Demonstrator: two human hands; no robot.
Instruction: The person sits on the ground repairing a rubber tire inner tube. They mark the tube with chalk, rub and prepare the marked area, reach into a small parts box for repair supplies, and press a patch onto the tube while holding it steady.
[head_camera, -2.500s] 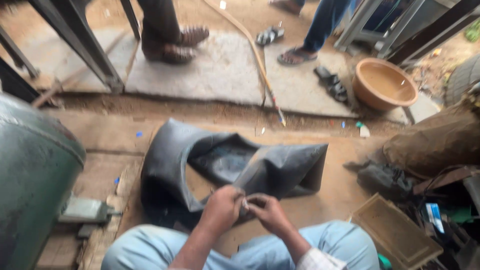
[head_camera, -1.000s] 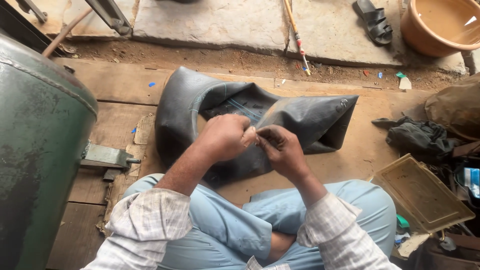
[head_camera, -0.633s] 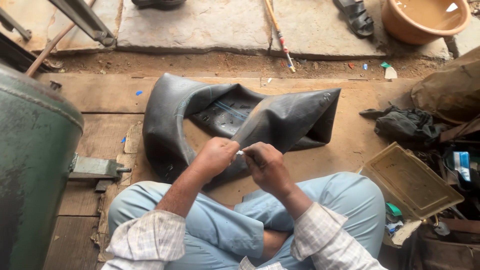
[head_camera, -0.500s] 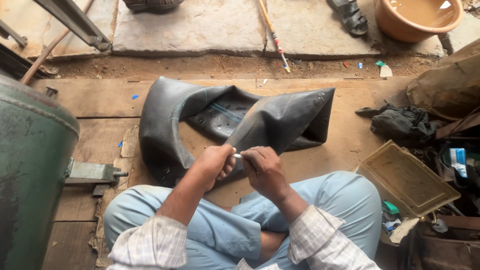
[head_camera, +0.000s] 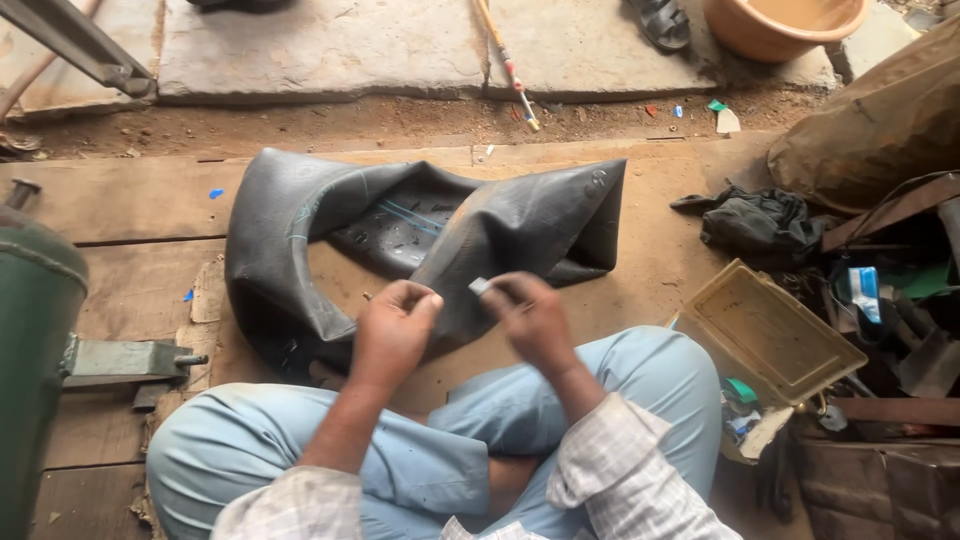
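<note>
A large black rubber inner tube (head_camera: 300, 260) lies deflated and folded on the wooden floor in front of my crossed legs in light blue trousers. My left hand (head_camera: 393, 332) hovers over its near edge with the fingers curled together; whether they pinch anything I cannot tell. My right hand (head_camera: 528, 318) is a short way to the right, its fingertips pinching a small pale grey piece (head_camera: 481, 286). The two hands are apart, above the tube.
A green metal tank (head_camera: 28, 340) stands at the left with a grey bracket (head_camera: 125, 360). A tan plastic tray (head_camera: 768, 330) and a pile of dark clutter sit at the right. Beyond lie stone slabs (head_camera: 330, 45), a stick (head_camera: 505, 60), a sandal (head_camera: 660, 22) and a tan basin (head_camera: 785, 22).
My hands, which were together at the small piece, have drawn apart; the right one keeps the piece. The view has tilted down and closer to the tube.
</note>
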